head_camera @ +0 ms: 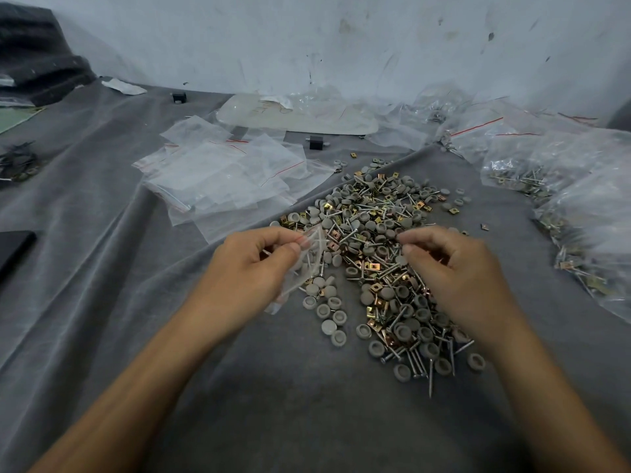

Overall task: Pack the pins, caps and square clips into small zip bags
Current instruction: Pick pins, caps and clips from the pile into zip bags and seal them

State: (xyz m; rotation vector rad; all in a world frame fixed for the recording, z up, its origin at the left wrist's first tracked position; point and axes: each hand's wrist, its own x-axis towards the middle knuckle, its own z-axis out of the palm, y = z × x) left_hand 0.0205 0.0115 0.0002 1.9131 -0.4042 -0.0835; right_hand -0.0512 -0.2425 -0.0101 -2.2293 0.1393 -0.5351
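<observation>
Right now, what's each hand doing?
Left hand: pinches a zip bag.
Right hand: fingers curled over the pile; holding anything cannot be told.

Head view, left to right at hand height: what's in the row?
Black flat object → left hand gripping a small zip bag → right hand → filled bags. The parts pile spans both hands, so it is left out.

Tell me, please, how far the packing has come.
Done: filled bags lie at the right. In hand: the left hand holds a small zip bag with some pins inside; the right hand is over the loose pile. Left: that pile and the empty bags.
</observation>
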